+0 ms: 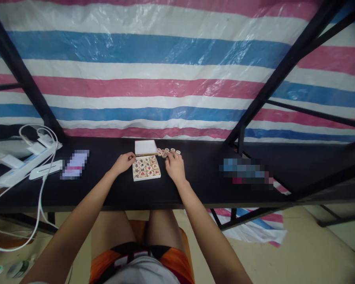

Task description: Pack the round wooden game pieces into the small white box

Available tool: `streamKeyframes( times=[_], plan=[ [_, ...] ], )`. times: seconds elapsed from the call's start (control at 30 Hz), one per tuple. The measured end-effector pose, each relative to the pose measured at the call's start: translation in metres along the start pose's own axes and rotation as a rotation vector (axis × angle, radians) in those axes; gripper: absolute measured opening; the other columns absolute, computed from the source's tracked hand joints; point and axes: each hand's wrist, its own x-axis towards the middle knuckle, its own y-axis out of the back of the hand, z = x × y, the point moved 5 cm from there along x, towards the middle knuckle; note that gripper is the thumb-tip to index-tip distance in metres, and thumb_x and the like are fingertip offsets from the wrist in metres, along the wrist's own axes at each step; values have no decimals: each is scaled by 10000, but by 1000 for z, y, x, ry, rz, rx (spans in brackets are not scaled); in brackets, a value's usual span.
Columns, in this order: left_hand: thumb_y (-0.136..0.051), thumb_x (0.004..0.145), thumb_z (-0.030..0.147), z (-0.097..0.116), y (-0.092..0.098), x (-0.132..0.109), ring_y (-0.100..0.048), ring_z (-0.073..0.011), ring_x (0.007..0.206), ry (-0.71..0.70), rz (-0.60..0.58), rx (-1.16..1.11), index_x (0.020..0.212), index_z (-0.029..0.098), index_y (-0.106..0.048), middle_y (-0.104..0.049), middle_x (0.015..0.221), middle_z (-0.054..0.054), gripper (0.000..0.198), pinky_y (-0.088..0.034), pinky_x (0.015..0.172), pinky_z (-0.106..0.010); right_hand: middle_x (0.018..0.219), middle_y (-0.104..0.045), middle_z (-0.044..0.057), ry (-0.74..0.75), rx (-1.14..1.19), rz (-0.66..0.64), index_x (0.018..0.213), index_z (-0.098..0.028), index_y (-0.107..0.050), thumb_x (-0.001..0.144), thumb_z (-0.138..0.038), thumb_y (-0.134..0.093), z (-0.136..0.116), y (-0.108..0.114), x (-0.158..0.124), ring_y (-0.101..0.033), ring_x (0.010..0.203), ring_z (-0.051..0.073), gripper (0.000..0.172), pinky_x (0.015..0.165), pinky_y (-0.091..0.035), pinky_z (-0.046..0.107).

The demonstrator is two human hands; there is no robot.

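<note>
A shallow white box (146, 178) lies on the black table, filled with rows of round Chinese chess pieces marked in black and red characters. Directly behind it sits its white lid (145, 147). My left hand (126, 163) rests at the box's back left corner, fingers curled together; whatever may be between the fingertips is hidden. Several loose Chinese chess pieces (173, 150) lie right of the lid. Over the nearest of these my right hand (175, 165) reaches with fingers extended and a little apart, the fingertips at the pieces.
On the left, a white power strip (20, 167) with plugs and looping cables stands near a white device (46, 169) and a blurred phone-like item (75, 164). A pixelated item (245, 171) lies on the right. Black metal posts (254, 106) frame a striped plastic sheet (154, 86) behind the table (106, 197).
</note>
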Motion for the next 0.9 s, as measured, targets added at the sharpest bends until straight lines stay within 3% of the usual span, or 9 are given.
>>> streamKeyframes(
  times=[0.07, 0.17, 0.33, 0.5, 0.67, 0.8, 0.9],
  plan=[
    [-467, 828, 351, 0, 0, 0, -517, -145, 596, 1, 2, 0, 863, 197, -651, -596, 658, 12, 243, -355, 590, -246, 1345, -504, 152, -159, -78, 17, 1258, -173, -579, 916, -241, -391, 21, -5, 2, -431, 1218, 298, 396, 954, -399, 437],
    [-468, 827, 341, 2, 2, -1, -520, -145, 601, 0, 3, -9, 865, 195, -649, -594, 658, 12, 236, -356, 595, -246, 1386, -484, 137, -216, -140, -42, 1312, -173, -532, 914, -260, -407, 34, -15, 2, -386, 1279, 306, 426, 995, -369, 451],
    [-476, 822, 330, 1, 2, -1, -524, -145, 606, 11, -3, -21, 862, 192, -653, -610, 675, 8, 228, -351, 590, -244, 1294, -570, 132, -159, -156, -140, 1290, -160, -554, 923, -275, -407, 30, -23, 2, -463, 1215, 279, 411, 1010, -354, 432],
    [-485, 819, 343, -3, 0, 0, -526, -148, 611, 3, 2, -34, 859, 195, -660, -629, 692, -1, 233, -353, 590, -240, 1322, -543, 143, -155, -190, -164, 1287, -158, -553, 934, -296, -408, 26, -22, 1, -465, 1212, 275, 406, 994, -364, 407],
    [-479, 824, 335, 3, 3, -3, -512, -141, 598, 9, -2, -26, 859, 185, -657, -606, 670, 5, 236, -340, 580, -240, 1252, -584, 147, -162, -235, -267, 1224, -144, -579, 945, -281, -391, 19, -15, 3, -509, 1153, 261, 364, 967, -373, 369],
    [-472, 824, 348, 7, 5, -5, -507, -141, 607, 15, -11, -37, 858, 176, -651, -595, 674, 3, 250, -344, 586, -240, 1169, -597, 157, -254, -213, -327, 1233, -167, -547, 909, -493, -451, 18, -10, 19, -550, 1061, 286, 470, 847, -430, 367],
    [-474, 819, 353, 8, 5, -5, -512, -144, 614, 23, -8, -39, 858, 175, -650, -599, 683, -1, 253, -350, 592, -241, 1147, -585, 146, -291, -188, -221, 1215, -181, -548, 869, -581, -479, 20, -11, 31, -540, 1060, 284, 534, 837, -432, 361]
  ],
)
